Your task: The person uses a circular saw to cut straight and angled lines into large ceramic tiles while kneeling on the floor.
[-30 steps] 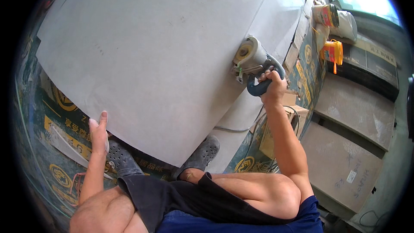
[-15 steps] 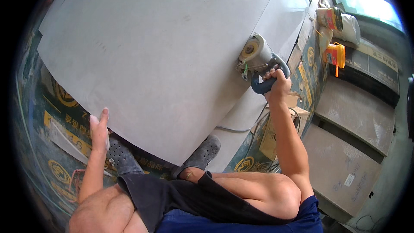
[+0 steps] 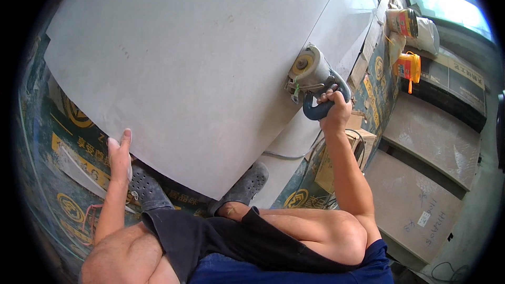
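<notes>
The right hand [image 3: 335,111] has its fingers [image 3: 328,95] curled closed around the dark looped handle of one power cutter [image 3: 310,71], which sits on the right part of a large grey slab [image 3: 184,73], beside its long straight line. The left hand [image 3: 120,159] is at the slab's near-left edge, thumb a little apart, though how far its fingers close there I cannot tell. Around them are two grey clogs [image 3: 246,183], two labelled buckets [image 3: 407,67] and two brownish panels [image 3: 400,194].
</notes>
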Motion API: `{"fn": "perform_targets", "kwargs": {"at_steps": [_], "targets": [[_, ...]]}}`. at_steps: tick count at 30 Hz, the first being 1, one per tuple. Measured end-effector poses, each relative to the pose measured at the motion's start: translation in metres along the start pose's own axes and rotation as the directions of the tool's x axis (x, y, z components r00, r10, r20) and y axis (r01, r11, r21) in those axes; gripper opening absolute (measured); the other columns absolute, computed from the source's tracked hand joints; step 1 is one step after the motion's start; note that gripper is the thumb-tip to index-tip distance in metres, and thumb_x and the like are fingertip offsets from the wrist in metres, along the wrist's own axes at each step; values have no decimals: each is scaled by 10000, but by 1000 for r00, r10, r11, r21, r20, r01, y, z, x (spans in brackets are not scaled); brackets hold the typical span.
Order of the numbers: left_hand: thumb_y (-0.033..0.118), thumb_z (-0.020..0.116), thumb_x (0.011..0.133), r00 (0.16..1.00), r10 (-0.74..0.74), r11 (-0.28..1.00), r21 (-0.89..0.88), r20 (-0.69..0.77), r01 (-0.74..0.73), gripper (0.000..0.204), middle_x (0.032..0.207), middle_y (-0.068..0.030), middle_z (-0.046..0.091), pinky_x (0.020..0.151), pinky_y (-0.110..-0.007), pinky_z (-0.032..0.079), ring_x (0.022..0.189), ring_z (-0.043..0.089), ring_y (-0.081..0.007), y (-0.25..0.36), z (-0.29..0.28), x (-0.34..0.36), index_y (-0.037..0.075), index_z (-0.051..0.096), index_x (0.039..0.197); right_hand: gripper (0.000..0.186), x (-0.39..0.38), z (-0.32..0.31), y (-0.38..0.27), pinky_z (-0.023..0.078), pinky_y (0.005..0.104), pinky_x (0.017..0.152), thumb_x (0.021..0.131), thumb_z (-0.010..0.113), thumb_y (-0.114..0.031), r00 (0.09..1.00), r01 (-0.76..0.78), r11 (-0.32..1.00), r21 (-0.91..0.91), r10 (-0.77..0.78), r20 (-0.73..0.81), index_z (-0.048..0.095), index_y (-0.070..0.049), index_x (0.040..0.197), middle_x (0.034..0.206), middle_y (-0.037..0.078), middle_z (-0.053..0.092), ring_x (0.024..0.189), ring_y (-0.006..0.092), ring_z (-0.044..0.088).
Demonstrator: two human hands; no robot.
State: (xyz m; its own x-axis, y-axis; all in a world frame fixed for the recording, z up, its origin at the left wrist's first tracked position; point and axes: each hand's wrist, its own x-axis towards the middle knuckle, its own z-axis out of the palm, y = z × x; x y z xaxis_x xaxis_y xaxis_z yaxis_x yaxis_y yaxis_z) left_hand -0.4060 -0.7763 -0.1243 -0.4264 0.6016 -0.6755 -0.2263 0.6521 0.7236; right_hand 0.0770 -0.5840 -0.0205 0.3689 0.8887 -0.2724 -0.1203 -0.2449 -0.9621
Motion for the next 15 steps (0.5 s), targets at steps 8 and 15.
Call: {"fn": "perform_targets", "kwargs": {"at_steps": [8,15], "targets": [[378,668,956,1000,-6,1000,-3,-18,6,475,1152,-105,533,928,-299,430,1028,481,-144,2,2,-2,-23,475,1124,80,-6,5,-4,493,313,554,764,540,-3,1000,15,1000,-23,-15,-16,527,-13,842,691,61,548,574,172,534],[374,666,958,1000,26,1000,-15,-8,-26,473,1152,-106,530,945,-307,421,1043,477,-153,2,4,-3,-29,478,1119,150,-7,-4,-1,497,335,580,763,533,-3,1000,8,999,-43,-6,25,527,-40,909,727,48,531,617,168,533]]}}
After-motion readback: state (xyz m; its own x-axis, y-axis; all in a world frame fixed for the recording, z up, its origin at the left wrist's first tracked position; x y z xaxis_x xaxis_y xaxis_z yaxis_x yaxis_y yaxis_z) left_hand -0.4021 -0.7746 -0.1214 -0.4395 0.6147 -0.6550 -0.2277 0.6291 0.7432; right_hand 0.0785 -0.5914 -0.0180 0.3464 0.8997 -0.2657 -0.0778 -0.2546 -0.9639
